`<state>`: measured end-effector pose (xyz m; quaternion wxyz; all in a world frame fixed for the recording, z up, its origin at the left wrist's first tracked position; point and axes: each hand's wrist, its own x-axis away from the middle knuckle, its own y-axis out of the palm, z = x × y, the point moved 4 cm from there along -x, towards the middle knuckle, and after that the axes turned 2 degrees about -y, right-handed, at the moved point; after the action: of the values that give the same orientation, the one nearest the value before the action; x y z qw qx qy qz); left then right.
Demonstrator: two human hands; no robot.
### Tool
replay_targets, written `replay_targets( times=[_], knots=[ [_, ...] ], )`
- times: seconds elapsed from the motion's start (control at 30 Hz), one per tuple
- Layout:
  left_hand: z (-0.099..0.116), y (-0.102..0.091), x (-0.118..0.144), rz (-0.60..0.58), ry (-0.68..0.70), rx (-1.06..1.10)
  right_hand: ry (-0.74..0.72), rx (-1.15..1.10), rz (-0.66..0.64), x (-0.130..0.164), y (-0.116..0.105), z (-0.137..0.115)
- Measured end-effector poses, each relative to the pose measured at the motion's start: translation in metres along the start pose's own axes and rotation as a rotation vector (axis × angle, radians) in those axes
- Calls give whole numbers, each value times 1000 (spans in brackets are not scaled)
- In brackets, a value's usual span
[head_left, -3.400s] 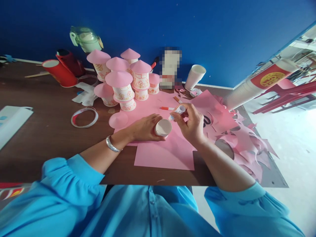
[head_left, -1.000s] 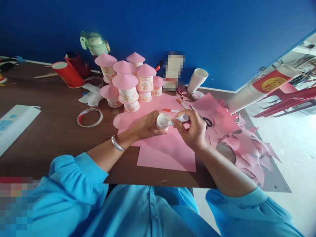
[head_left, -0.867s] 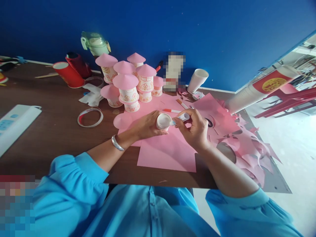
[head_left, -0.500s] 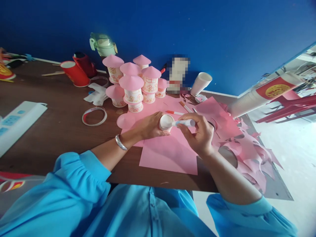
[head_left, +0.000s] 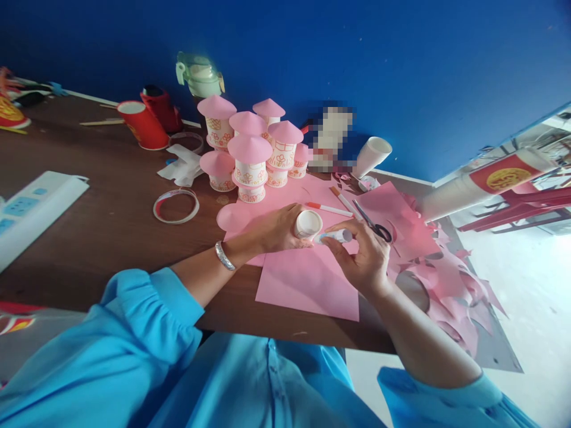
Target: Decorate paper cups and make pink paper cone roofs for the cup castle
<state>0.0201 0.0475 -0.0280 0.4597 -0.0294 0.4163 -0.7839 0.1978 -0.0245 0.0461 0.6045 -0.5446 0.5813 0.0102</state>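
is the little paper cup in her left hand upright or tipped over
Tipped. The left hand holds the paper cup on its side, its round white end facing the camera.

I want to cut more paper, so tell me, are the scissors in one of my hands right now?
No, the scissors lie on the pink paper, while the left hand grips a small cup and the right hand a glue tube.

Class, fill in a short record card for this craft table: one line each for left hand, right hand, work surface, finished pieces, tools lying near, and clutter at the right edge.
Left hand: left hand grips a small paper cup on its side.
Right hand: right hand holds a glue tube, tip beside the cup rim.
Work surface: pink paper sheet on a brown table.
Finished pieces: cluster of pink-roofed cup houses.
Tools lying near: scissors, orange marker, tape ring.
Clutter at right edge: pink paper scraps.
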Motion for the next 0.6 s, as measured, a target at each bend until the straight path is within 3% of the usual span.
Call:
replay_targets(
  times=[0.23,0.6],
  knots=[
    [-1,0,-2,-19,-14,22,-2,-19,78,-4,0,-2],
    [2,-1,-1,-15,-15,15,36,12,0,10,-2,-3]
  ],
)
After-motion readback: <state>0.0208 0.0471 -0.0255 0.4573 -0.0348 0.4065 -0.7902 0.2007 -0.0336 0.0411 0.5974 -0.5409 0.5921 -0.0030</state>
